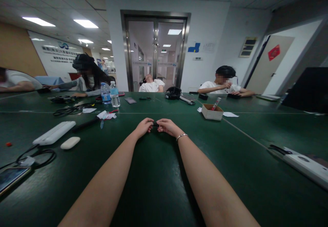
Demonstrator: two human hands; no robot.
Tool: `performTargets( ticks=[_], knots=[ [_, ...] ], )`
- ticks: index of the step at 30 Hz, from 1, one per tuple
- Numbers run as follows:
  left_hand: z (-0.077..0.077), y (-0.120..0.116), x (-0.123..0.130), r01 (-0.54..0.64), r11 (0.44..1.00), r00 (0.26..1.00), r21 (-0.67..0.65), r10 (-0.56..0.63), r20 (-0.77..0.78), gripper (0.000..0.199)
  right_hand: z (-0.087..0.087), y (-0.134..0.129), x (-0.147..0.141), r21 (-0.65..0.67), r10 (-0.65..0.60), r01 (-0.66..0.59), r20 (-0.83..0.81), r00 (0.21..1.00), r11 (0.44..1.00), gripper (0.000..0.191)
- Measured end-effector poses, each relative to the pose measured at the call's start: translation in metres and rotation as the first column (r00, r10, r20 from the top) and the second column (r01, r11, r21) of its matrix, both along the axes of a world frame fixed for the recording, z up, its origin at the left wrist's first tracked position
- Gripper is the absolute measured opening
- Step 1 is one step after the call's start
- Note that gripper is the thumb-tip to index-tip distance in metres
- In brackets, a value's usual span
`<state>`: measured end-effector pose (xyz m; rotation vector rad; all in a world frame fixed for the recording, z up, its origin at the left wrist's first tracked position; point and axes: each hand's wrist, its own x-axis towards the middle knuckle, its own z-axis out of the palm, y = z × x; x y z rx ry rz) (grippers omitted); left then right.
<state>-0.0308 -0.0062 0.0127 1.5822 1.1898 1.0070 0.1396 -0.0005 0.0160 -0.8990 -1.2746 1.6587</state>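
Note:
Both of my arms reach forward over a dark green table. Between my fingertips is a small black object, too small to make out its kind. My left hand pinches it from the left side. From the right, my right hand grips the same piece with thumb and fingers. A silver bracelet circles my right wrist. Much of the black object is hidden behind my fingers.
At left lie a white power bank, a white mouse, a phone and cables. Two water bottles stand further back. A small box is at right, near a white power strip. Several people sit around the table.

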Motion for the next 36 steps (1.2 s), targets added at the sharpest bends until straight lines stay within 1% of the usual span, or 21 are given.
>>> performTargets(
  ticks=[3, 7, 9, 12, 15, 17, 20, 25, 28, 30, 33, 36],
  knots=[
    [0.0013, -0.0013, 0.0003, 0.006, 1.000, 1.000, 0.001, -0.006, -0.011, 0.026, -0.0003, 0.0002, 0.0001, -0.002, 0.002, -0.002, 0.002, 1.000, 1.000, 0.001],
    [-0.0007, 0.0002, 0.0005, -0.009, 1.000, 1.000, -0.027, 0.009, 0.017, 0.023, 0.0005, -0.0006, -0.0007, -0.006, -0.011, 0.011, 0.000, 1.000, 1.000, 0.002],
    [-0.0023, 0.0016, 0.0002, 0.010, 1.000, 1.000, -0.025, -0.010, 0.018, 0.024, 0.0016, -0.0016, -0.0012, -0.006, -0.015, 0.015, 0.006, 1.000, 1.000, 0.002],
    [-0.0031, 0.0022, -0.0003, 0.046, 0.999, 0.998, 0.001, -0.046, -0.029, 0.029, 0.0033, -0.0030, -0.0015, -0.005, -0.009, 0.009, 0.013, 1.000, 1.000, 0.004],
    [-0.0021, 0.0013, -0.0003, 0.026, 1.000, 0.999, 0.008, -0.026, -0.023, 0.024, 0.0036, -0.0030, -0.0013, -0.005, -0.009, 0.009, 0.012, 1.000, 1.000, 0.006],
    [-0.0016, 0.0010, -0.0004, 0.013, 1.000, 1.000, 0.002, -0.013, -0.005, 0.024, 0.0030, -0.0023, -0.0010, -0.008, -0.008, 0.008, 0.011, 1.000, 1.000, 0.005],
    [-0.0021, 0.0019, -0.0008, 0.027, 1.000, 0.999, 0.007, -0.026, -0.024, 0.027, 0.0021, -0.0016, -0.0009, -0.010, 0.000, 0.001, 0.005, 1.000, 1.000, 0.004],
    [-0.0054, 0.0047, -0.0015, 0.014, 1.000, 1.000, 0.011, -0.014, -0.019, 0.024, 0.0024, -0.0019, -0.0011, -0.007, -0.008, 0.008, 0.009, 1.000, 1.000, 0.006],
    [-0.0073, 0.0059, -0.0023, 0.045, 0.999, 0.998, 0.023, -0.044, -0.042, 0.028, 0.0026, -0.0018, -0.0010, -0.009, -0.009, 0.010, 0.024, 1.000, 1.000, 0.006],
    [-0.0082, 0.0064, -0.0027, 0.050, 0.998, 0.997, 0.044, -0.047, -0.057, 0.026, 0.0026, -0.0017, -0.0009, -0.011, -0.013, 0.014, 0.029, 0.999, 1.000, 0.005],
    [-0.0080, 0.0063, -0.0024, 0.026, 0.999, 0.999, 0.040, -0.024, -0.037, 0.024, 0.0027, -0.0020, -0.0009, -0.011, -0.012, 0.012, 0.024, 1.000, 1.000, 0.004],
    [-0.0054, 0.0039, -0.0008, 0.040, 0.999, 0.998, 0.026, -0.039, -0.048, 0.026, 0.0034, -0.0027, -0.0013, -0.006, -0.008, 0.008, 0.020, 1.000, 1.000, 0.006]
  ],
)
